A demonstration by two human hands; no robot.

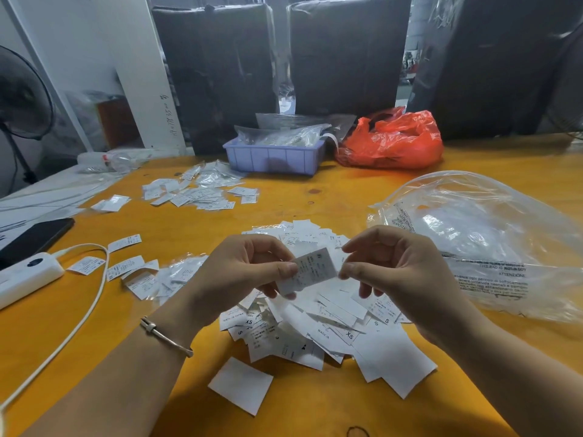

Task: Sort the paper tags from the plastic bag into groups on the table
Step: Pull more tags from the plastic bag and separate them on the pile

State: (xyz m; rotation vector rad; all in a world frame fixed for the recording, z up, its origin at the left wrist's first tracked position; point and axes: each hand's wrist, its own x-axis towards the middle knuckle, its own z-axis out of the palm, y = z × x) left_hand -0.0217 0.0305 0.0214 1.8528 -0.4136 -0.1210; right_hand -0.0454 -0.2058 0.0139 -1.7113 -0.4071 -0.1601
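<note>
A big loose pile of white paper tags point(318, 323) lies on the yellow table point(315, 197) in front of me. Above it my left hand point(239, 275) pinches one printed tag point(310, 272) between thumb and fingers. My right hand point(397, 272) touches the tag's right edge with its thumb tip, its fingers curled. A large clear plastic bag point(492, 241) lies crumpled to the right. A smaller group of tags point(138, 272) sits at the left, another group point(195, 190) farther back, and a single blank tag point(241, 384) lies near me.
A lilac plastic bin point(274, 159) with bagged items and a red plastic bag point(394, 143) stand at the back. A black phone point(34, 238), a white power bank point(25, 279) and its cable point(91, 298) lie at the left. Dark wrapped bales point(347, 55) rise behind the table.
</note>
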